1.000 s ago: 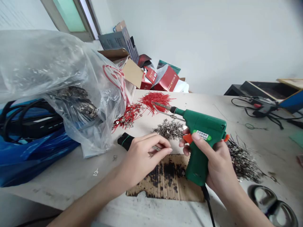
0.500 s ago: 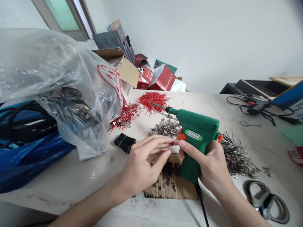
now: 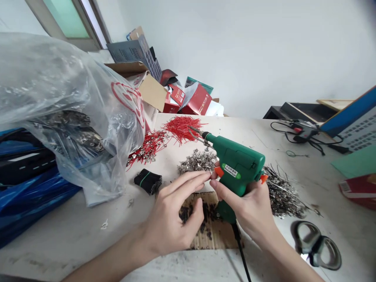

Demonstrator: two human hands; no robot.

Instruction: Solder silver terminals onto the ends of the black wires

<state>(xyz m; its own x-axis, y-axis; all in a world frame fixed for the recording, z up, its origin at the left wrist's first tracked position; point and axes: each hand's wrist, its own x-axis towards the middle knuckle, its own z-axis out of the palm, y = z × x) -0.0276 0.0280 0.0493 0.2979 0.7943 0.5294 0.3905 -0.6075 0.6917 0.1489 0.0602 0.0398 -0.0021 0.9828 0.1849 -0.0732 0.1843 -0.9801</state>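
Observation:
My right hand [image 3: 251,209] is wrapped round the grip of a green soldering gun [image 3: 235,156], whose tip points up and left. Its orange trigger [image 3: 219,171] shows by the fingers, and a black cord hangs from the handle. Close beside it is my left hand [image 3: 176,211], fingers stretched out and thumb apart, fingertips close to the right hand's fingertips. Whether something tiny lies between the fingertips is hidden. Below them lies a scorched piece of cardboard [image 3: 217,239]. Small metal terminals [image 3: 196,161] are heaped just behind the hands.
Red wires [image 3: 183,128] and red wires with terminals [image 3: 149,147] lie behind. A banded black wire bundle [image 3: 148,181] and a plastic bag [image 3: 100,98] are left. Right are black wires with terminals [image 3: 282,196] and scissors [image 3: 315,244]. Boxes [image 3: 196,100] stand at the back.
The left thumb has dropped away from its fingers, opening a wider gap. The view has turned slightly right, and the soldering gun remains in the right hand.

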